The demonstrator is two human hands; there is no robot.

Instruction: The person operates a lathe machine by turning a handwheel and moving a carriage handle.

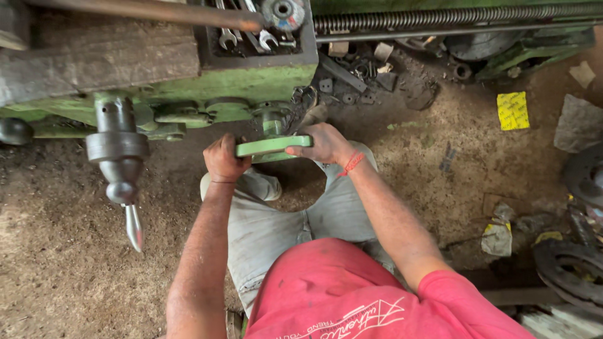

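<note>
We've got left hand point(223, 158) & right hand point(323, 143) both clenched on the green lever point(273, 147); a slip could bang knuckles vs the lathe body point(239, 85).

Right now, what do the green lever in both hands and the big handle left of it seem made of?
Green lever: probably cast metal, painted green, matte and chipped at the edges. Big handle: bare steel by its look, dull grey with a shinier pointed tip. Left hand and right hand grip the lever's ends.
</note>
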